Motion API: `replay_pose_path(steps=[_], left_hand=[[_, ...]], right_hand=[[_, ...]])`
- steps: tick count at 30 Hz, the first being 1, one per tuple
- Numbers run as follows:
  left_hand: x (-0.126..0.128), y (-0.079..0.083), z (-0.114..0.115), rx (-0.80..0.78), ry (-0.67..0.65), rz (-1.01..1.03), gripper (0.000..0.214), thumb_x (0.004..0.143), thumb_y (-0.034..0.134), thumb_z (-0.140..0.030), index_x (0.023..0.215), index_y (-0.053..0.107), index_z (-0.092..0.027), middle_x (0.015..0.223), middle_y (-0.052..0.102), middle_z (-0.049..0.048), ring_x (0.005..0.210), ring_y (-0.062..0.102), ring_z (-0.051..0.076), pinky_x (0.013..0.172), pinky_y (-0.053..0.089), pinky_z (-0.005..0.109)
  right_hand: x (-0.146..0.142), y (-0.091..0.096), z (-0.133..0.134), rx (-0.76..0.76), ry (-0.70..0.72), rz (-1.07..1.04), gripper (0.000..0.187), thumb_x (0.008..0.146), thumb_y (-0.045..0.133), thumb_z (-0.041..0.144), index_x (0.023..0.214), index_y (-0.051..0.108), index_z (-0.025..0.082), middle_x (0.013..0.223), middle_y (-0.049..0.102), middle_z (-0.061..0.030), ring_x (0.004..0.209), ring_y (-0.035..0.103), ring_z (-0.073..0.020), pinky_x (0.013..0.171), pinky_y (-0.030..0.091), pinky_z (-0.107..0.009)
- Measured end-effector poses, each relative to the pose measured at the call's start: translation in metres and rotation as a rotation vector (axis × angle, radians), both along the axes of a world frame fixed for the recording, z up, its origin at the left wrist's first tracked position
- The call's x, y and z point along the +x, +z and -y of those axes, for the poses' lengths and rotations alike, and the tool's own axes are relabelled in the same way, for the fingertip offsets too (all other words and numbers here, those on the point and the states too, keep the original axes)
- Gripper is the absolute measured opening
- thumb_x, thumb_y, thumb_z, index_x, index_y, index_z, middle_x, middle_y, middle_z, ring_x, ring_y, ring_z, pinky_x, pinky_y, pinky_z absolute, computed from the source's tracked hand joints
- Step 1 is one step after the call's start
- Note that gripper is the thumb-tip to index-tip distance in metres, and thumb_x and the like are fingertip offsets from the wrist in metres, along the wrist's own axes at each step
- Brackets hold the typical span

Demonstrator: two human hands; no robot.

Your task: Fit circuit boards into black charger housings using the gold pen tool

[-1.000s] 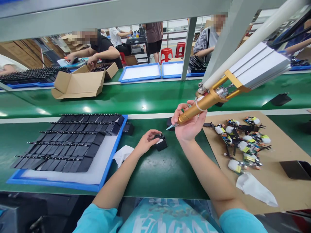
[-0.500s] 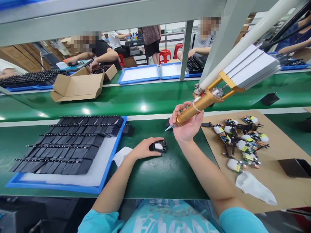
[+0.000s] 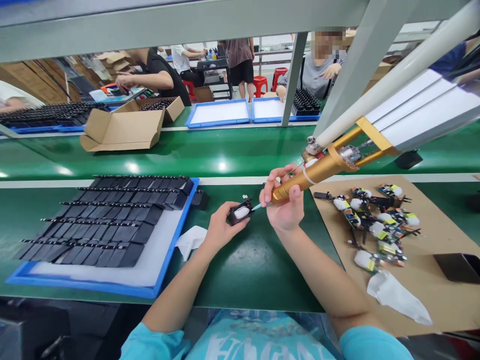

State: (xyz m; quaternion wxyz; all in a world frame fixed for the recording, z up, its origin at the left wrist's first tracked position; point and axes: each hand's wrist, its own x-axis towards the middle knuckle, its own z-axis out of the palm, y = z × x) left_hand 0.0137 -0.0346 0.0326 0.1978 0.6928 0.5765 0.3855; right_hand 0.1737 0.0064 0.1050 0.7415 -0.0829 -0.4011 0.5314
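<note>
My left hand [image 3: 219, 227] is closed round a small black housing [image 3: 238, 214] with a white part inside, lifted off the green mat and tilted toward my right. My right hand [image 3: 283, 200] grips the gold barrel of a dispenser gun [image 3: 311, 172] that hangs from a white hose and a silver block. Its thin blue tip [image 3: 257, 206] touches the housing's right end.
A blue tray [image 3: 93, 287] with rows of black covers lies at left, a white wipe [image 3: 191, 240] beside it. Cardboard [image 3: 431, 285] at right carries several small circuit boards [image 3: 375, 220], a tissue and a black case. Across the green conveyor [image 3: 225, 150] other people work by cardboard boxes and blue trays.
My left hand picked the housing up off the mat and tilted it. My right hand brought the dispenser tip down and left onto it.
</note>
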Motion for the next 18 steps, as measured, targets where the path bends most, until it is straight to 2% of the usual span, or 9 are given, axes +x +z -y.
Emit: replay_pose_path(steps=[5,8,18], left_hand=[[0.003,0.0044,0.0059,0.006,0.009,0.036,0.033,0.074,0.071,-0.037,0.101,0.06,-0.021,0.091,0.068,0.0009,0.077,0.062,0.016,0.072,0.049,0.028],[0.0045,0.0056,0.0072,0.005,0.015,0.042,0.033,0.074,0.071,-0.037,0.1,0.06,-0.021,0.09,0.068,0.0006,0.076,0.062,0.016,0.071,0.049,0.027],[0.0087,0.0069,0.0063,-0.046,0.019,0.053,0.031,0.076,0.066,-0.033,0.103,0.057,-0.02,0.088,0.068,0.0008,0.071,0.061,0.015,0.068,0.049,0.026]], right_hand=[[0.0001,0.0022,0.003,-0.003,0.007,-0.009,0.026,0.083,0.06,0.048,0.092,0.05,0.025,0.084,0.057,0.0034,0.045,0.049,-0.0051,0.034,0.04,-0.019],[0.0002,0.0037,0.0042,-0.028,-0.012,0.014,0.03,0.082,0.06,0.051,0.085,0.047,0.024,0.081,0.055,0.0041,0.043,0.048,-0.0048,0.034,0.038,-0.018],[-0.0017,0.0049,0.0052,-0.04,-0.022,0.016,0.04,0.079,0.052,0.063,0.099,0.051,0.028,0.082,0.055,0.0027,0.044,0.047,-0.0064,0.033,0.039,-0.021]])
